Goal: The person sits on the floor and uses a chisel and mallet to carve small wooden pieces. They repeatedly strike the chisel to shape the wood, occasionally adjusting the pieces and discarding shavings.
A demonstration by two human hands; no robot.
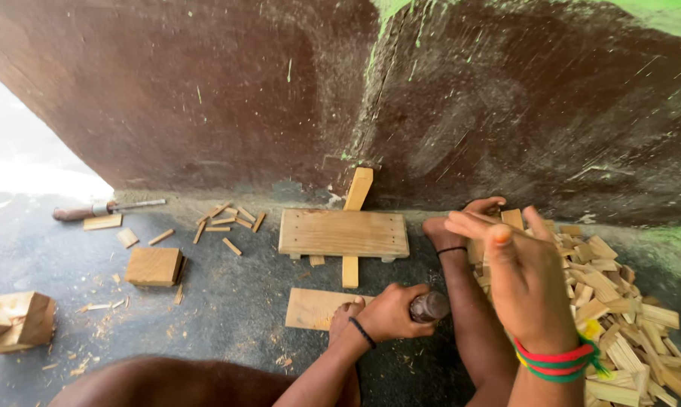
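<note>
My left hand (389, 310) is closed around the dark handle of a tool (429, 306), just right of a flat pale board (310, 307) on the floor. My right hand (523, 275), with red, green and yellow wristbands, is raised over a pile of short wood strips (627, 316). Its back faces me, and a thin wood strip (482, 219) lies pinched along the fingers. Between my hands a limb with a black band (452, 250) reaches to the pile; it looks like my lower leg and foot. Beyond lies a small slatted wooden panel (343, 232) across a long slat (358, 188).
A dark brown wall (205, 90) closes the back. On the grey floor to the left lie a square wood block (154, 265), scattered short strips (227, 222), a wooden-handled tool (92, 210) and a rough wooden piece (16, 320) at the left edge.
</note>
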